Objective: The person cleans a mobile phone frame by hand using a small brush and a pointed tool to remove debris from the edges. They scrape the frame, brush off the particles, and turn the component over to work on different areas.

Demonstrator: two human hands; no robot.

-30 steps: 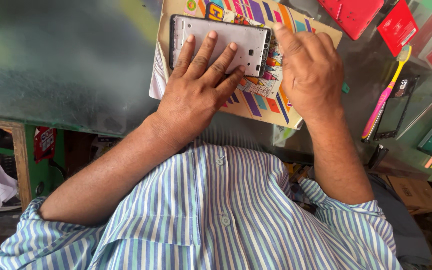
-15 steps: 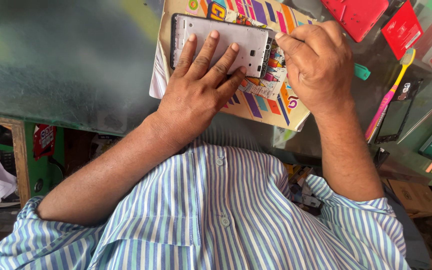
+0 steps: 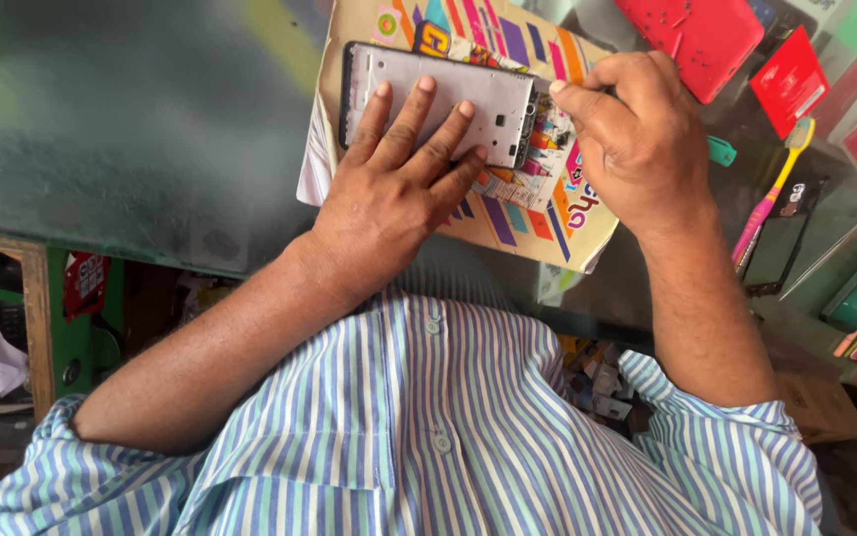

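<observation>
A silver phone frame (image 3: 448, 89) lies on a colourful printed card sheet (image 3: 537, 213) on the glass counter. My left hand (image 3: 398, 194) lies flat on the frame with fingers spread, pinning it down. My right hand (image 3: 637, 149) is curled at the frame's right end, its fingertips touching that edge. It grips a small tool whose teal handle (image 3: 721, 151) sticks out on the right; the tool's tip is hidden under the fingers.
A red tray (image 3: 706, 35) with tiny parts and a red card (image 3: 791, 79) lie at the far right. A pink and yellow toothbrush (image 3: 771, 199) rests beside a dark phone screen (image 3: 781, 248). The counter's green front edge (image 3: 150, 253) runs on the left.
My right hand has curled tighter and shifted a little right at the frame's end, and the teal handle now shows. My left hand has stayed on the frame.
</observation>
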